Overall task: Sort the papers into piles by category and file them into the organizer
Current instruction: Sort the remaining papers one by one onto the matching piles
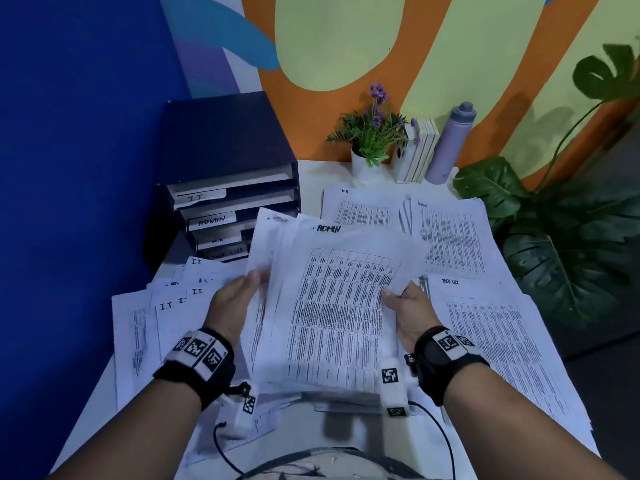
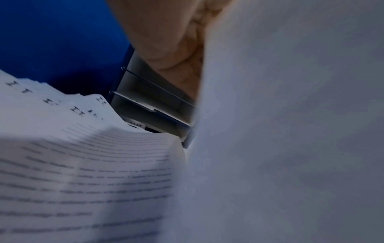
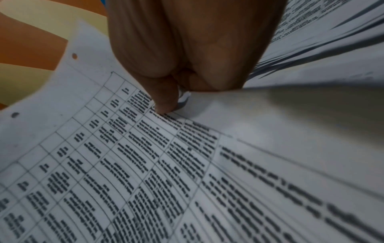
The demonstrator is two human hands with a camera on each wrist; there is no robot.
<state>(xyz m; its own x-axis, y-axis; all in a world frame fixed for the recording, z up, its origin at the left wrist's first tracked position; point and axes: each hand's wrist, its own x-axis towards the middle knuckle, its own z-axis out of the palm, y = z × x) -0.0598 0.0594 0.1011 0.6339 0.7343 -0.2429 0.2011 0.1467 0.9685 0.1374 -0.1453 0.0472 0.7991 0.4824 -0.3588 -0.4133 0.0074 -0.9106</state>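
ADMIN sheaf [image 1: 332, 306], right of organizer [image 1: 225, 188]: limp, slippery; we pinch both edges, left hand [image 1: 235, 303], right hand [image 1: 408, 313].

Left hand [image 1: 235, 306] fingers are hidden behind the held ADMIN stack [image 1: 332, 306]. The organizer [image 1: 228, 188] lowest tray label is partly covered by that stack and unreadable. Printed table text on the stack is too small and blurred to read.

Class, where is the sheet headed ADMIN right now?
In the head view, the ADMIN sheet tops the stack held centrally between the left hand and right hand, right of the organizer.
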